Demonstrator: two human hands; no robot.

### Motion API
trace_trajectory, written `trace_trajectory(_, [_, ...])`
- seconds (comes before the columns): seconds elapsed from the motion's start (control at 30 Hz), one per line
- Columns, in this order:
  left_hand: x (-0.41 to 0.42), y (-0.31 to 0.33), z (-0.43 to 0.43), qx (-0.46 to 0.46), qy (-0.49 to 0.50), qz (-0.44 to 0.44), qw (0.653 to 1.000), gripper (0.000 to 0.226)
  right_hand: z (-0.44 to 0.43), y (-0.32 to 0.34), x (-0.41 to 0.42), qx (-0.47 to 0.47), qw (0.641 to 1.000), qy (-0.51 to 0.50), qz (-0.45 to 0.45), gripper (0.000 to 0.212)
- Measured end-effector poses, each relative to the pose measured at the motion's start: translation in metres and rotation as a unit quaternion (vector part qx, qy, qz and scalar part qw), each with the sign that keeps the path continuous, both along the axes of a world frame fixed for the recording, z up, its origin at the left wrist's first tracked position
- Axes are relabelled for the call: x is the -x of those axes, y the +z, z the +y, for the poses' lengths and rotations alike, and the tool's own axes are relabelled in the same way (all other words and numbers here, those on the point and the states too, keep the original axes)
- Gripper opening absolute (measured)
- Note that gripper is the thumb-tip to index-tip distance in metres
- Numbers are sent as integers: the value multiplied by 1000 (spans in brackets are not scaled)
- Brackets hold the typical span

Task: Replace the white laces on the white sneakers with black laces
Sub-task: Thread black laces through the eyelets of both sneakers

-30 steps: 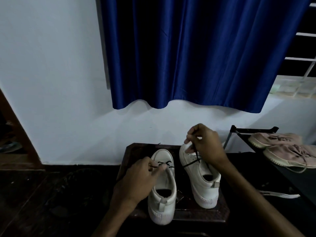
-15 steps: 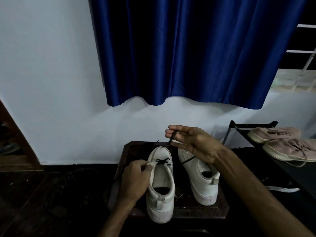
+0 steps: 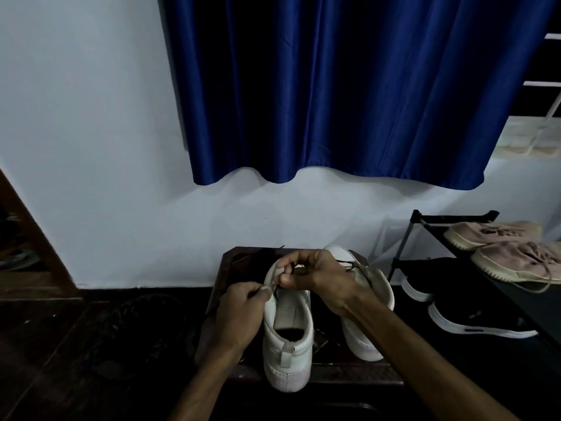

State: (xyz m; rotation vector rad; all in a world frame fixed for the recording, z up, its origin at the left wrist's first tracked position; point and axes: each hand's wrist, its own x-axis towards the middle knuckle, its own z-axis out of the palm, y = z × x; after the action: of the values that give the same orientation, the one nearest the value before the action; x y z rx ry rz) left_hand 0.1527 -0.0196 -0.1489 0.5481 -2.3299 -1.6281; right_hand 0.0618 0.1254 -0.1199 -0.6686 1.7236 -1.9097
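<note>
- A blue curtain (image 3: 349, 86) hangs across the upper middle of the frame.
- At the right edge, a black shoe rack (image 3: 449, 218) holds pink sneakers (image 3: 491, 233) on its top shelf and black shoes (image 3: 473, 320) lower down.
- A dark tabletop (image 3: 239, 259) at lower centre carries two white shoes, the nearer sneaker (image 3: 288, 354) and the second sneaker (image 3: 364, 338) just right of it.
- Over the nearer sneaker's front, the right hand (image 3: 321, 278) curls its fingers round the black lace (image 3: 349, 263).
- The left hand (image 3: 239, 311) pinches the lace at that sneaker's left edge.
</note>
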Motion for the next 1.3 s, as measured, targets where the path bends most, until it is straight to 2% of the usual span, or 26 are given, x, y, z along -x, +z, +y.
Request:
trace_trajectory(0.17, [-3, 2, 0, -14, -6, 1, 1000, 23, -5, -7, 3, 76, 995, -37, -49, 23])
trace_trajectory(0.27, [0, 2, -1, -18, -52, -2, 998, 35, -6, -13, 3, 80, 994, -55, -59, 23])
trace_trajectory(0.37, [5, -1, -2, 41, -89, 1, 995, 23, -6, -16, 4, 96, 990, -69, -73, 28])
trace_trajectory(0.53, [10, -4, 2, 126, -64, 20, 990, 8, -2, -18, 6, 81, 993, -78, -38, 22])
trace_trajectory(0.6, [14, -6, 5, 140, -64, 16, 988, 9, 1, -16, 7, 37, 996, -74, 14, 21])
trace_trajectory(0.67, [17, -8, 7, 151, -72, 7, 986, 12, 5, -10, 8, -66, 986, -51, 144, 20])
trace_trajectory(0.77, [19, -9, 9, 167, -74, -8, 983, 15, 6, 0, 8, -214, 922, -32, 321, 18])
trace_trajectory(0.9, [18, -8, 8, 119, -80, -5, 990, 13, -1, 13, 5, -282, 876, -21, 392, 20])
trace_trajectory(1.03, [14, -6, 6, 24, -77, -2, 997, 21, -4, 15, 3, -313, 863, -39, 395, 21])
trace_trajectory(1.17, [5, -4, 0, -68, -8, 13, 998, 7, -1, 11, 1, -318, 867, -74, 376, 9])
trace_trajectory(1.3, [-1, 0, -3, -101, -9, 13, 995, 11, -3, 6, 0, -367, 842, -70, 388, 5])
